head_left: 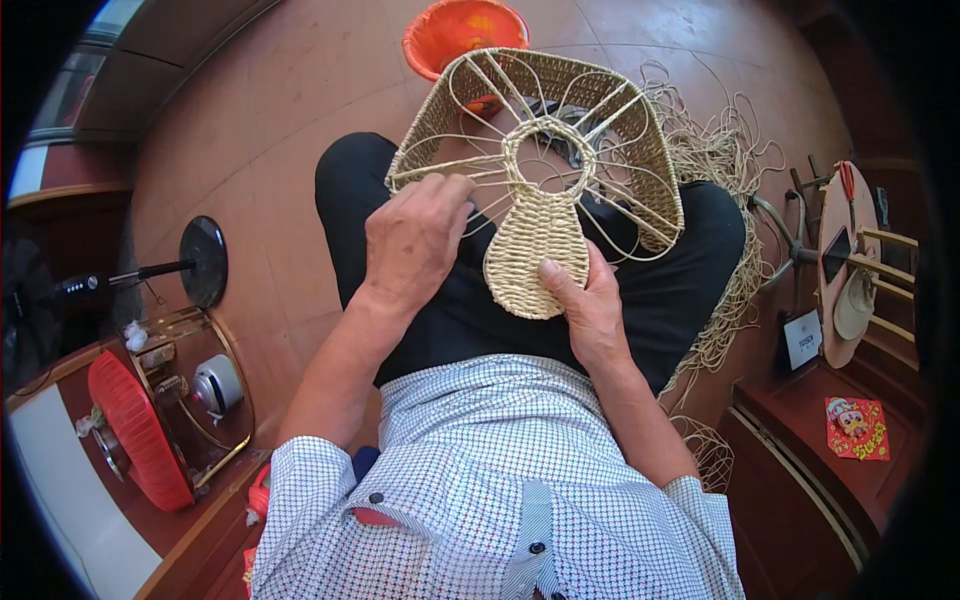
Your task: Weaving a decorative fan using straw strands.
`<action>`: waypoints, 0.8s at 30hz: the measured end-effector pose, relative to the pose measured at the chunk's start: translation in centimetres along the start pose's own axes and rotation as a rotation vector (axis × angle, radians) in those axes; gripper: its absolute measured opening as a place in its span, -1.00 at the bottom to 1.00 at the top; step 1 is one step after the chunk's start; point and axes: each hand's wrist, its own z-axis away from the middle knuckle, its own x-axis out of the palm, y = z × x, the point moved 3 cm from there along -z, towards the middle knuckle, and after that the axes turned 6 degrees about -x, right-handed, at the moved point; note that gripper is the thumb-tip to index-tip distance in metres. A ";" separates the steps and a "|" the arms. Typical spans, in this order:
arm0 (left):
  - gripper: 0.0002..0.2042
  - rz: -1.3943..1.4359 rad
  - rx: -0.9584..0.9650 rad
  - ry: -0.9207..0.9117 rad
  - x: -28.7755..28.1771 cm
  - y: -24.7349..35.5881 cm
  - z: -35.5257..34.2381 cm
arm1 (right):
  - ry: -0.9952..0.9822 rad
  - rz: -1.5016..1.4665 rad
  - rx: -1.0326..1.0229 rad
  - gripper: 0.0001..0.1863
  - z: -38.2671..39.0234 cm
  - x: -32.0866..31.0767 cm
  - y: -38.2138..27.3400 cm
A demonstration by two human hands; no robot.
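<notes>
A woven straw-coloured frame rests across my lap, with a curved, fan-shaped outer wall. Wrapped spokes and thin wire loops run from that wall to a braided ring at its middle. Below the ring a densely woven, rounded panel hangs toward me. My right hand grips this panel's right edge, thumb on top and fingers behind it. My left hand is closed beside the left-hand spokes, with its fingertips pinched near them. What lies between those fingertips is hidden.
A heap of loose straw-coloured cord spreads over the floor to the right. An orange basin stands beyond the frame. At left are a red-shaded heater-like appliance and a round black base. A wooden stool lies at right.
</notes>
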 end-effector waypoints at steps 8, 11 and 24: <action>-0.87 -0.186 0.123 -0.115 1.4 -0.5 -2.0 | 0.027 -0.030 0.009 -0.52 0.0 0.1 0.2; -0.90 -0.251 0.165 -0.117 1.5 -0.4 -2.1 | 0.023 -0.054 0.011 -0.52 0.0 0.1 0.3; -0.79 0.228 -0.376 0.156 -6.2 -2.3 -2.4 | 0.016 -0.063 0.014 -0.51 0.0 -0.1 0.1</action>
